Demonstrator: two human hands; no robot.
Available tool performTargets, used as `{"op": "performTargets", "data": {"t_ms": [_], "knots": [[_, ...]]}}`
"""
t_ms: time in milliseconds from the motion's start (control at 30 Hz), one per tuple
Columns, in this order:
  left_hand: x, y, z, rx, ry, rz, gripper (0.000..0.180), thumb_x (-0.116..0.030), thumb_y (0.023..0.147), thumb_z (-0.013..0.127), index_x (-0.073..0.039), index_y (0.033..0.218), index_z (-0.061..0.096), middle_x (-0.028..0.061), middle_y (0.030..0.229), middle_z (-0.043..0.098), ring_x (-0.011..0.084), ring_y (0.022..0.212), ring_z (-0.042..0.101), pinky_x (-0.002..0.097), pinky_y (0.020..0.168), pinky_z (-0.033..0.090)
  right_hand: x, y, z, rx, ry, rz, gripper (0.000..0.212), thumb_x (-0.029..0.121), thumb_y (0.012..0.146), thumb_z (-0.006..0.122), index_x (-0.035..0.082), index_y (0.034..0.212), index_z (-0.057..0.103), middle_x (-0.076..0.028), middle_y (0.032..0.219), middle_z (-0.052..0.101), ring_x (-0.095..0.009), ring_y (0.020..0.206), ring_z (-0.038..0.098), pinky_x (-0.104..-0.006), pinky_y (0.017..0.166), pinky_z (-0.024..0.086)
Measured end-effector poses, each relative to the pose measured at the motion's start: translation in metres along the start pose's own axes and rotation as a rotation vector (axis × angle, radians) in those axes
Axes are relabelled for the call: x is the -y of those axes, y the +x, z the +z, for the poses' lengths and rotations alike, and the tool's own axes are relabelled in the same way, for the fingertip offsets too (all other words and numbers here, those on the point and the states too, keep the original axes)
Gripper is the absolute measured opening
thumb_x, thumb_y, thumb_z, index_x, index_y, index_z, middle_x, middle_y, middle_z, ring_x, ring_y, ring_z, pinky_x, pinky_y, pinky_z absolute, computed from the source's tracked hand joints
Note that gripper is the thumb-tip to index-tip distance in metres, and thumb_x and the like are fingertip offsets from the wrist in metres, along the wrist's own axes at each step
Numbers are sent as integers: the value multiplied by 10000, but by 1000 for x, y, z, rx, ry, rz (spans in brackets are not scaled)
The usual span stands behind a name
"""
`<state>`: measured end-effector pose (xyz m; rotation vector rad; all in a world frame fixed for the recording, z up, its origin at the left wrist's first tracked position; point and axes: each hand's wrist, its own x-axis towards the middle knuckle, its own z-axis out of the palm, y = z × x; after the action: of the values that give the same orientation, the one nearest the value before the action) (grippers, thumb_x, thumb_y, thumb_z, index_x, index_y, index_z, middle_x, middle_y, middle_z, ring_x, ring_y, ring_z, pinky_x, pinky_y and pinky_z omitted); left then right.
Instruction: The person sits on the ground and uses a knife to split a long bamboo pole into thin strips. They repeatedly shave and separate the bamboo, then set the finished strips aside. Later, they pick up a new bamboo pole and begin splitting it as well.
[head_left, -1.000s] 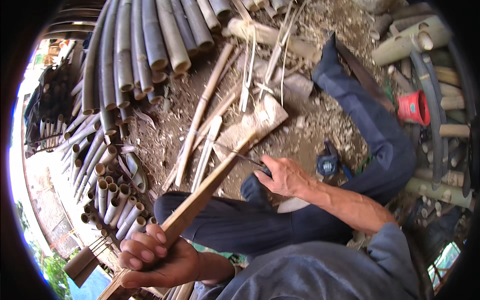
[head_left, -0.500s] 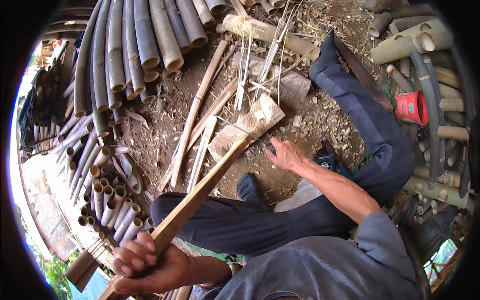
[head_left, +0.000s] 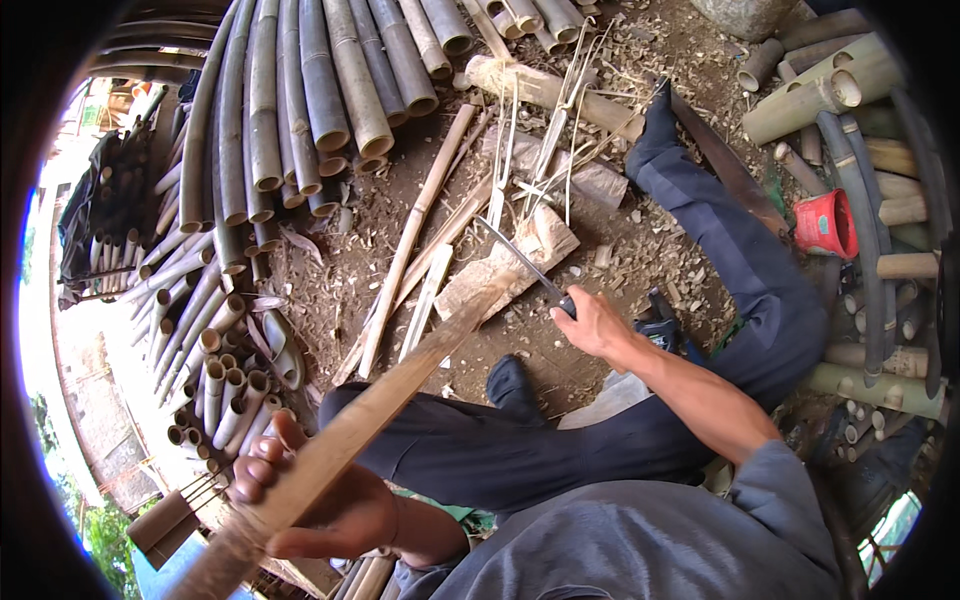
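Observation:
My left hand (head_left: pixel 355 512) is closed around a long split bamboo strip (head_left: pixel 400 395), with the fingers curled at its edge. The strip slants up and away from me, its broad pale face showing. Its far end lies over a chopped wooden block (head_left: pixel 545 245) on the ground. In my right hand (head_left: pixel 602 328) is a knife (head_left: pixel 525 262), gripped by its dark handle. The long thin blade points away to the left, above the block and just past the strip's far end. I cannot tell whether the blade touches the block.
Whole bamboo poles (head_left: pixel 300 110) are stacked at the far left, with shorter cut tubes (head_left: pixel 235 390) below. Split lengths (head_left: pixel 420 235) and thin slivers (head_left: pixel 550 140) lie beyond the block. My outstretched leg (head_left: pixel 725 235) borders the right side, near a red bucket (head_left: pixel 825 222). Shavings litter the dirt.
The strip has turned in my left hand, bringing its broad face into view. My right hand has shifted slightly right and nearer, and the knife blade now shows clearly. The whole view has shifted a little.

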<state>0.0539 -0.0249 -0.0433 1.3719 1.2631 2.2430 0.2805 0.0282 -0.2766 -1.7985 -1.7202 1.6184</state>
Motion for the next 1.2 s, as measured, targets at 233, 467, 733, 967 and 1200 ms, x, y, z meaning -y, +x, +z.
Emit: {"op": "performTargets", "data": {"t_ms": [233, 467, 733, 967, 1200], "knots": [[-7, -4, 5, 287, -226, 31, 335, -388, 980, 561, -84, 1020, 427, 25, 686, 474, 108, 470, 461, 302, 486, 487, 106, -121, -22, -59, 67, -729, 347, 319, 942, 580, -24, 935, 530, -184, 657, 607, -321, 606, 662, -389, 507, 543], [4, -6, -1, 229, -227, 28, 335, -389, 977, 566, -81, 1010, 437, 4, 652, 455, 94, 455, 445, 263, 460, 481, 91, -99, -7, 32, 67, -520, 284, 271, 910, 637, -1, 947, 563, -192, 749, 635, -325, 613, 666, -404, 530, 549], [35, -20, -15, 339, -262, -19, 329, -415, 1000, 504, -87, 1009, 472, -7, 689, 438, 86, 493, 420, 288, 541, 450, 32, -19, 24, 54, -4, -316, 265, 266, 935, 607, 8, 935, 545, -148, 636, 601, -263, 505, 619, -402, 444, 520], [38, 12, -10, 278, -256, -13, 315, -392, 990, 526, -79, 1005, 502, -18, 678, 431, 76, 494, 398, 273, 524, 420, 0, 29, 36, -131, -161, -424, 268, 282, 931, 607, 32, 882, 521, -126, 603, 578, -230, 455, 561, -387, 415, 475], [53, 24, -13, 211, -236, -58, 280, -366, 976, 549, -87, 963, 528, -29, 668, 434, 71, 480, 402, 266, 523, 426, 10, 30, 55, -182, -50, -669, 360, 395, 977, 532, 54, 870, 495, -4, 562, 467, -126, 390, 387, -284, 326, 348]]}}
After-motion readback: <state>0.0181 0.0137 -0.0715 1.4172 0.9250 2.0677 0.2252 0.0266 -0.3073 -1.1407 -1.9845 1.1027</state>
